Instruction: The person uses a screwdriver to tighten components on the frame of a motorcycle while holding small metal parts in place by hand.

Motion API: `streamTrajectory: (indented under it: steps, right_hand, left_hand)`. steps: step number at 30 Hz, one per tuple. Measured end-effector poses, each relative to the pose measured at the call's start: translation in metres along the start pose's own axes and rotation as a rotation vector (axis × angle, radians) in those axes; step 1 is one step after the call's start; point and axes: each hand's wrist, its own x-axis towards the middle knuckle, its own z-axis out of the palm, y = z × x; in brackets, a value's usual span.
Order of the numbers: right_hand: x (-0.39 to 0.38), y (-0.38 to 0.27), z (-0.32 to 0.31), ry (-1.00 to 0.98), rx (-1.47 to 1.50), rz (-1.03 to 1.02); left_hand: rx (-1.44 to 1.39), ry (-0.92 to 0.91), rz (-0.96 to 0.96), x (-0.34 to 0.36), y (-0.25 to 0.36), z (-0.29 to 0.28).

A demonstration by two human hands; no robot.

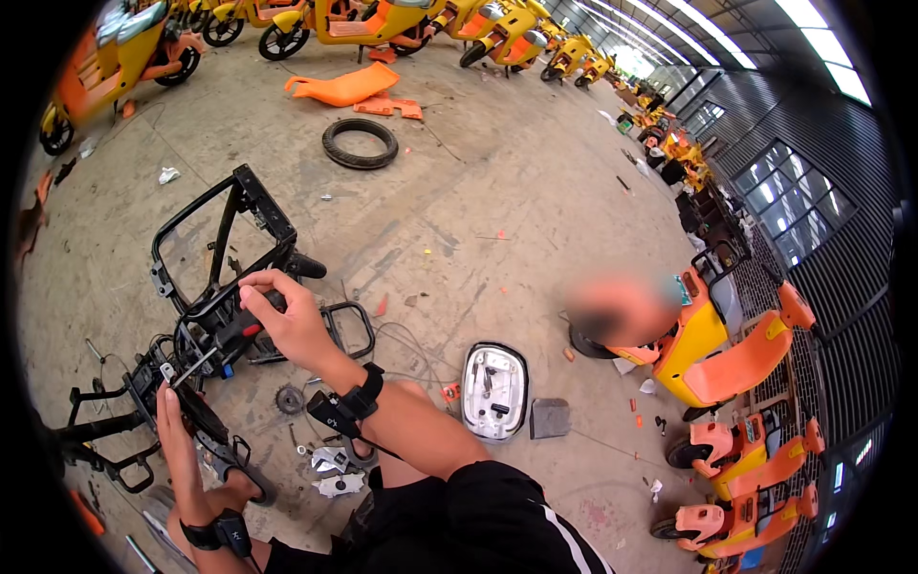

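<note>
My right hand [282, 311] has its fingers curled over a red-and-black-handled tool [251, 328], whose metal shaft slants down-left toward my left hand. My left hand [177, 435] is raised with long, nearly straight fingers; its tips are at a small silver metal piece [166, 371], and its thumb is hidden. Both hands are over a stripped black scooter frame [220, 220] with cables and brackets. Below it lie a toothed sprocket [289, 399] and loose silver parts [335, 483].
A pale tray of small parts [494, 392] and a grey block [550, 417] lie right of me. A loose tyre [360, 161] and orange panels [339, 88] lie ahead. Several yellow-and-orange scooters [736, 368] stand along the right wall and at the back. Part of the right view is blurred.
</note>
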Motion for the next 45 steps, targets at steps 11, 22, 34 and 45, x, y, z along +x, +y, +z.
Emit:
streamTrajectory:
  steps: [11,22,34,45]
  right_hand:
    - [-0.006,-0.011,0.002,-0.06,0.043,-0.043]
    - [-0.002,0.003,0.004,-0.013,0.024,-0.179]
    - [-0.001,0.002,0.01,-0.018,0.107,-0.121]
    - [-0.002,-0.004,0.011,-0.01,0.099,-0.074]
  left_hand:
    - [-0.013,0.118,0.05,-0.003,-0.001,0.006]
    - [0.05,0.155,0.039,-0.001,0.006,0.002]
    - [0.028,0.154,0.062,-0.002,0.009,0.003]
    - [0.062,0.125,0.124,0.007,-0.008,-0.015]
